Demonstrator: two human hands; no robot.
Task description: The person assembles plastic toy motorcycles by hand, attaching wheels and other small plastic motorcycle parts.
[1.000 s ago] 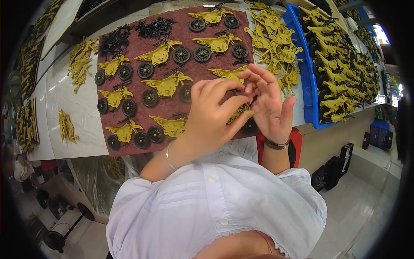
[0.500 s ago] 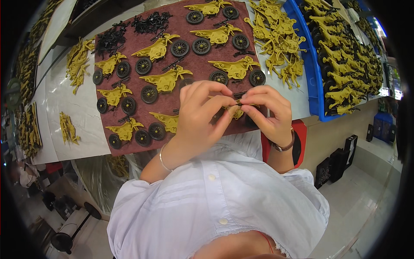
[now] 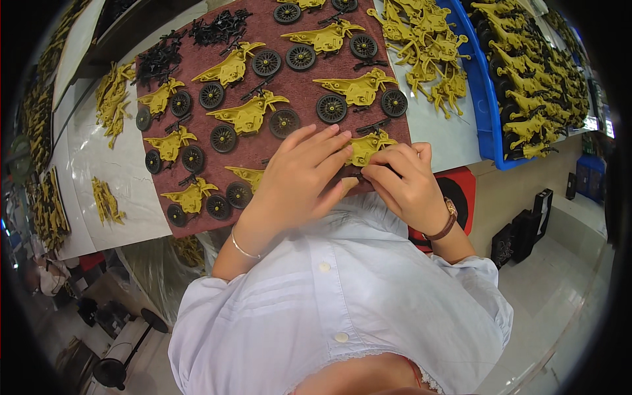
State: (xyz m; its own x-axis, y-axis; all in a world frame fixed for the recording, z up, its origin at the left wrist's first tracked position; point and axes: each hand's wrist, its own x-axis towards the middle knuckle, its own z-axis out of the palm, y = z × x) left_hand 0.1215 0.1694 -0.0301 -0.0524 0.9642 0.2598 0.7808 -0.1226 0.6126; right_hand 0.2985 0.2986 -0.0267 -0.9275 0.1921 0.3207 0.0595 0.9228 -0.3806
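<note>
My left hand (image 3: 301, 172) is over the maroon cloth (image 3: 191, 112), its fingers stretched out and the thumb apart, holding nothing. Its fingertips are beside a yellow toy motorcycle body (image 3: 364, 149) that lies near the cloth's front edge. My right hand (image 3: 406, 183) is closed in a pinch just in front of that body. A small black part (image 3: 356, 176) shows at its fingertips; its exact shape is mostly hidden. Around my hands lie more yellow bodies (image 3: 247, 115), each with black spoked wheels (image 3: 284, 122) and small black handlebar-like pieces (image 3: 374, 125) beside it.
Black small parts (image 3: 220, 29) are heaped at the cloth's far left. Loose yellow pieces (image 3: 424, 49) lie on the white table to its right, others (image 3: 113, 99) to its left. A blue tray (image 3: 486, 99) at the right holds rows of motorcycles. A red stool (image 3: 464, 191) stands below the table edge.
My hands were pinched together over a small piece; they have drawn apart. My left hand has opened, and the right has come slightly nearer. The yellow body beyond them now shows more.
</note>
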